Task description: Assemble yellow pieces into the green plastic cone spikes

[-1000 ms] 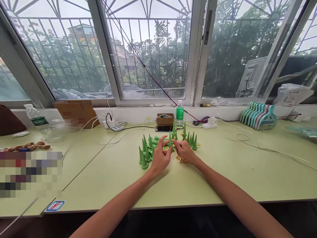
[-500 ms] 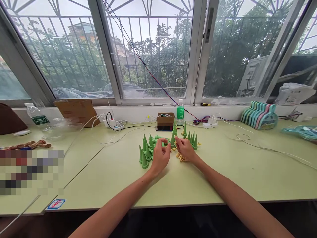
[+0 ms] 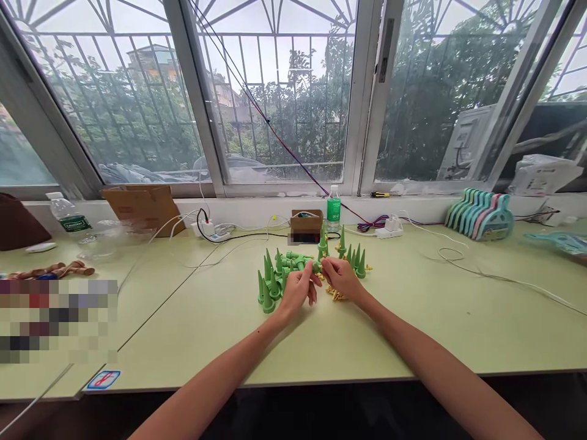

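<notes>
Green cone piece (image 3: 316, 267) sits pinched in the grip of the left hand (image 3: 297, 288), over the counter (image 3: 358, 342) between its front and back edges. The right hand (image 3: 341, 278) curls its fingers just beside it; whether that grip holds anything, I cannot tell. Upright green cones (image 3: 268, 300) stand beside the left hand: a sideways knock could topple them, or scatter the yellow pieces (image 3: 336, 294) near the right.

A bare left hand (image 3: 297, 289) is pinching a green, round-ended plastic piece (image 3: 316, 267) beside the bare right hand (image 3: 342, 278), above a pale-green worktop (image 3: 348, 348).
</notes>
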{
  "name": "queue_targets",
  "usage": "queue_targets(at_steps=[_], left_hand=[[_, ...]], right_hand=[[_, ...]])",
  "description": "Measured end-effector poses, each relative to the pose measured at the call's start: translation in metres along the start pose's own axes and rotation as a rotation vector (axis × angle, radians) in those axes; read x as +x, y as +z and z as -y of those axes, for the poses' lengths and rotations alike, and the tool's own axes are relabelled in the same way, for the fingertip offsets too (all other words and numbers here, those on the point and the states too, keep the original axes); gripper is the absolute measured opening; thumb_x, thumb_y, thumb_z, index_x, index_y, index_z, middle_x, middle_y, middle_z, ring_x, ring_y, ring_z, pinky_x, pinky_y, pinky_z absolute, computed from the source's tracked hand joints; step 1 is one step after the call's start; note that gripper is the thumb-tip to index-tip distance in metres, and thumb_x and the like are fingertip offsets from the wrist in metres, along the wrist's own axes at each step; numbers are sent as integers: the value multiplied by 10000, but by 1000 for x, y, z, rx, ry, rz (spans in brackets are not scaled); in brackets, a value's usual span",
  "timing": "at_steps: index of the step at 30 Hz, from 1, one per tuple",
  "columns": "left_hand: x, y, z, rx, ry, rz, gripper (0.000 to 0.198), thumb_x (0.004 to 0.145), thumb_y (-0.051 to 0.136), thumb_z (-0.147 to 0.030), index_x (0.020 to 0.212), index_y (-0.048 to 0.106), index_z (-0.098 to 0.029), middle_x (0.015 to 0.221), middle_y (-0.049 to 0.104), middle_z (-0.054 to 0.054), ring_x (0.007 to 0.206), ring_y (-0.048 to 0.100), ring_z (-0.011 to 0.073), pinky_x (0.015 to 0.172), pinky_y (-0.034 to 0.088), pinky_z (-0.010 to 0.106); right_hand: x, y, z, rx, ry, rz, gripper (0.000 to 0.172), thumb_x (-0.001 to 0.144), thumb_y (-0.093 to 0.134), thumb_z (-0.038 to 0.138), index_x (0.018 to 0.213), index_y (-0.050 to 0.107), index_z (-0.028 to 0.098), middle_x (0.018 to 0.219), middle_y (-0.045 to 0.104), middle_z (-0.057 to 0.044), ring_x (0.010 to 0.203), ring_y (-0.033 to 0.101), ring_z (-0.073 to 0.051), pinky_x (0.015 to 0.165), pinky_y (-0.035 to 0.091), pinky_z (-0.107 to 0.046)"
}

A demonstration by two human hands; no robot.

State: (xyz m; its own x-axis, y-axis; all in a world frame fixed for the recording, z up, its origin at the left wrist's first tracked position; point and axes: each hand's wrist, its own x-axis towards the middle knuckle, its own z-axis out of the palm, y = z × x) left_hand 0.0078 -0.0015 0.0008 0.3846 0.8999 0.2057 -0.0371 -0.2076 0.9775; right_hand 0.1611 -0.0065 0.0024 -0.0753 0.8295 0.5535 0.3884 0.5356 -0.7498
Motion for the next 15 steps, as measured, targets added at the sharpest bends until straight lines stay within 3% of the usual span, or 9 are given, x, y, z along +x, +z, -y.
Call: queue_targets(at_steps=[7,15], left_hand=[[-4,1,-5,-51,-41,75,547,864,451,-647,769,602,-130,447,538,6,354,490,118,391,400,228],[-4,2,-8,36,-1,105,492,885,443,-619,795,561,-149,425,516,-24,350,487,109,398,398,208]], right_hand=[[0,0,-3,53,18,-2,496,944,367,599,630,406,218,520,463,36,456,406,-107,474,346,-238],[-1,-1,-2,92,44,7,470,946,380,581,644,385,221,528,443,50,456,425,-104,471,351,-235]])
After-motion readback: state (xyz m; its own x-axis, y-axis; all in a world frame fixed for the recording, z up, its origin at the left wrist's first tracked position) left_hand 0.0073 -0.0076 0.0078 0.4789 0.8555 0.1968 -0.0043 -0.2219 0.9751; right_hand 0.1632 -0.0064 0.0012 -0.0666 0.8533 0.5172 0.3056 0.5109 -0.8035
